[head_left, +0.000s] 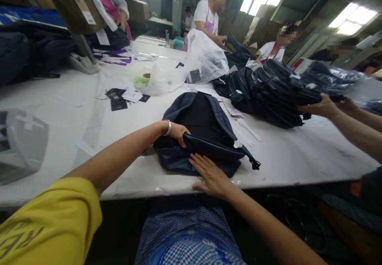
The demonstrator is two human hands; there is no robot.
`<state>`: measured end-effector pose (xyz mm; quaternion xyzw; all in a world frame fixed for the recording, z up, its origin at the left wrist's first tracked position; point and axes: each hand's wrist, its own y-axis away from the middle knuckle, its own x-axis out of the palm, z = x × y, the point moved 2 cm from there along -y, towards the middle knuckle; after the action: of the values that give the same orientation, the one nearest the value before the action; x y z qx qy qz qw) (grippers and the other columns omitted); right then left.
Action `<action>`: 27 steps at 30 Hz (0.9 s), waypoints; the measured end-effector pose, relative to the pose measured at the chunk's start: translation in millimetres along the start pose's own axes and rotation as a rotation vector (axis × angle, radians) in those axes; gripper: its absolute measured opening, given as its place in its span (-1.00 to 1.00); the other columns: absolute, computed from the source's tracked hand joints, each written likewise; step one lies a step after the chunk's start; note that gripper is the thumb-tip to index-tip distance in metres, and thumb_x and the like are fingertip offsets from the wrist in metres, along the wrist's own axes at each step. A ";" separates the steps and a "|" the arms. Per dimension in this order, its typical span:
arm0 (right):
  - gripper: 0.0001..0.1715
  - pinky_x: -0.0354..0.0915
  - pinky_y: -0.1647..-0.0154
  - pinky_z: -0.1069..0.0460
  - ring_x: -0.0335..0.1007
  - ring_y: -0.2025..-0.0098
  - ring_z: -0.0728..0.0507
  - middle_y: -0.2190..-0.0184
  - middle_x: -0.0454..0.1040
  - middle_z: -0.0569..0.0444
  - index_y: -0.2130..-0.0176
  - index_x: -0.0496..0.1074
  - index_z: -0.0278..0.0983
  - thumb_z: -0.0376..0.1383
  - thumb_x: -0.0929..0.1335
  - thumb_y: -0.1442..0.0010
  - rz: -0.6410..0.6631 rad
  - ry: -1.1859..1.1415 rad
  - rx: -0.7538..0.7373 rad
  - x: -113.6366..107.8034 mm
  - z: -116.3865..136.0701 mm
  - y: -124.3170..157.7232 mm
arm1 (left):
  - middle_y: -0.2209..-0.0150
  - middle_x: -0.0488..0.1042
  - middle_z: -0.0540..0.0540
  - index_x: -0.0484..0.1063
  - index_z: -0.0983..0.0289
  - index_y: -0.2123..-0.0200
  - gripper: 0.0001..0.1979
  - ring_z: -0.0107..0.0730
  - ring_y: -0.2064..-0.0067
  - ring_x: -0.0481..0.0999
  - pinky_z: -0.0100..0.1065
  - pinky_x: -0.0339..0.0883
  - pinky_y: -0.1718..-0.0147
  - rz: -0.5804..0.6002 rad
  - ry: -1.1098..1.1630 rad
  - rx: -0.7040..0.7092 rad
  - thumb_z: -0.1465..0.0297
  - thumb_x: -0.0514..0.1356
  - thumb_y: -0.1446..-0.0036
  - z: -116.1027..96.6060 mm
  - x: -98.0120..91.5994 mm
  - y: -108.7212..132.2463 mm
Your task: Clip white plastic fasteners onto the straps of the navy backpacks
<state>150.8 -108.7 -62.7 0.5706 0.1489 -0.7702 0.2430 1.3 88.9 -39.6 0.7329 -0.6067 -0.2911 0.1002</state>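
A dark navy backpack lies on the white table near its front edge, its main opening spread and facing up. My left hand grips the edge of that opening on the left side, thumb outside and the other fingers hidden within. Flat against the bag's lower front rests my right hand, its fingers stretched out and holding nothing. A strap with a black buckle sticks out at the bag's right.
Black and white tags and a green tape roll lie beyond the bag. Dark bags are piled at the right, where another person's hands touch them. A clear plastic bag lies left; several people stand behind.
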 end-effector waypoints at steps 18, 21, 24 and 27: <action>-0.47 0.22 -0.20 -0.08 0.27 -0.16 -0.15 -0.13 0.36 0.01 -0.20 0.22 -0.14 -0.29 0.29 -0.26 -0.255 -0.004 -0.023 -13.9 15.5 22.8 | -0.02 0.48 0.13 0.35 0.13 -0.11 -0.62 -0.21 -0.02 0.44 -0.20 0.28 -0.03 -0.752 -0.542 0.184 0.26 0.00 -0.26 33.1 135.4 52.6; -0.37 0.04 -0.29 -0.22 0.13 -0.25 -0.22 -0.18 0.29 -0.02 -0.25 0.14 -0.17 -0.34 0.31 -0.22 -0.401 0.171 -0.029 -30.8 26.7 -0.5 | 0.01 0.49 0.17 0.40 0.20 -0.04 -0.67 -0.19 0.02 0.46 -0.19 0.32 0.01 -0.786 -0.574 0.200 0.34 0.04 -0.25 30.4 138.5 50.9; -0.25 0.22 -0.19 -0.22 0.24 -0.18 -0.28 -0.17 0.30 -0.11 -0.26 0.11 -0.26 -0.39 0.37 -0.13 -0.347 0.229 0.061 -37.8 17.3 -33.1 | 0.09 0.51 0.17 0.43 0.23 0.02 -0.72 -0.21 0.08 0.48 -0.20 0.36 0.06 -0.862 -0.587 0.187 0.44 0.07 -0.22 31.7 146.5 50.2; -0.41 0.40 -0.01 -0.09 0.44 -0.01 -0.19 -0.05 0.45 0.00 -0.17 0.27 -0.18 -0.42 0.32 -0.15 -0.379 0.128 0.106 -33.7 0.2 -46.6 | 0.03 0.45 0.18 0.38 0.20 -0.02 -0.67 -0.20 -0.02 0.41 -0.13 0.32 -0.02 -1.070 -0.590 0.154 0.51 0.05 -0.21 34.9 154.2 52.3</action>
<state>133.0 -62.8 -32.8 0.5920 0.2282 -0.7711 0.0534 -46.7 -62.8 -88.7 0.8295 -0.1762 -0.4467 -0.2852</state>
